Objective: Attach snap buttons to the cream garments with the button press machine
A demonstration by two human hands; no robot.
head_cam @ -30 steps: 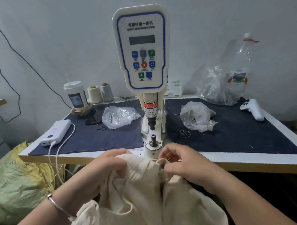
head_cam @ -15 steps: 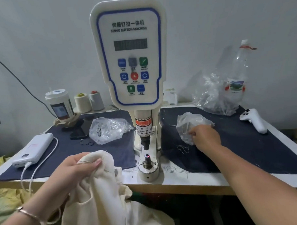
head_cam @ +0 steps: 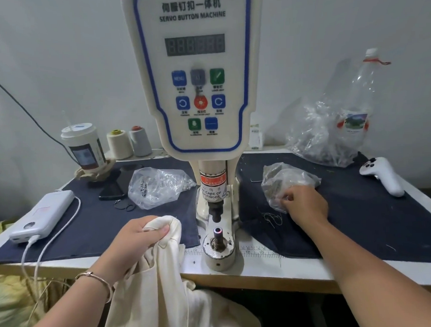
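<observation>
I hold the cream garment [head_cam: 165, 276] bunched in my left hand [head_cam: 136, 234], fingers curled round its top fold at the table's [head_cam: 300, 271] front edge, just at eight o'clock from the lower die [head_cam: 218, 240] of the button press machine [head_cam: 196, 90]; the rest of the cloth hangs below the edge. My right hand [head_cam: 304, 205], at three o'clock from the die, has its fingers curled at the small clear bag [head_cam: 284, 182] on the dark mat [head_cam: 360, 214]; whether they pinch anything I cannot tell. Another clear bag [head_cam: 158, 186] lies at ten o'clock, a white power bank [head_cam: 42, 215] further left, and a white controller [head_cam: 383, 175] far right.
</observation>
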